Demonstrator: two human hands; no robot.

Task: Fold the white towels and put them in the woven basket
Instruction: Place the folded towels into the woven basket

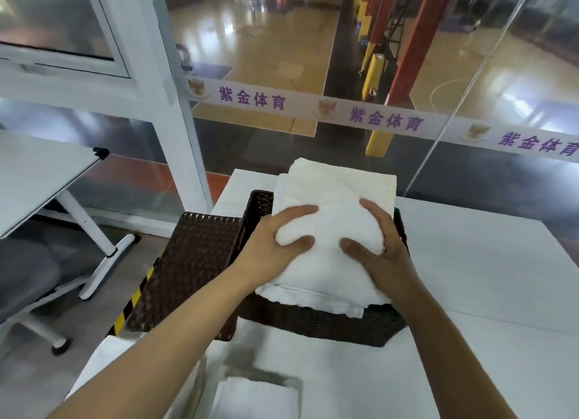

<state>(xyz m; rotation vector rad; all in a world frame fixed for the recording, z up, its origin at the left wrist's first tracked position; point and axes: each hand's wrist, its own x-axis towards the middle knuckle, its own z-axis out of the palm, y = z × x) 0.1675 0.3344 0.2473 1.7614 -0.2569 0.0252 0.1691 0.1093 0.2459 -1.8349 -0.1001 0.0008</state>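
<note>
A folded white towel (329,230) lies on top of a stack of white towels that fills the dark brown woven basket (313,324) on the white table. My left hand (275,243) grips the towel's left side, thumb and fingers curled into the cloth. My right hand (379,249) grips its right side the same way. Another folded white towel (253,396) lies on the table near its front edge, below my arms.
A flat brown woven lid (191,268) leans at the basket's left side. The white table (485,277) stands against a glass wall (313,73). To the left are a tilted white desk (40,180) and a grey chair (22,280).
</note>
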